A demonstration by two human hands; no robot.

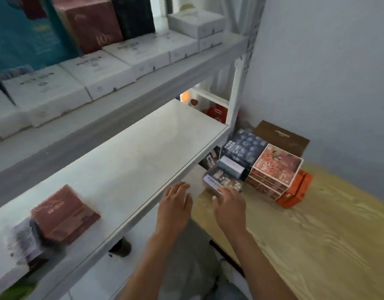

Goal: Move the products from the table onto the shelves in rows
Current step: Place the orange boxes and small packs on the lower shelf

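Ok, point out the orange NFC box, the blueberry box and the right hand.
orange NFC box (278,162), head view, top face.
blueberry box (244,145), head view, top face.
right hand (230,207), head view, back of hand.

I think I'm in a small shop or its store room, white shelves (156,135) left of my hands, rows of boxed goods (104,72) up above them, more product boxes (275,169) piled just past my right hand (229,207)
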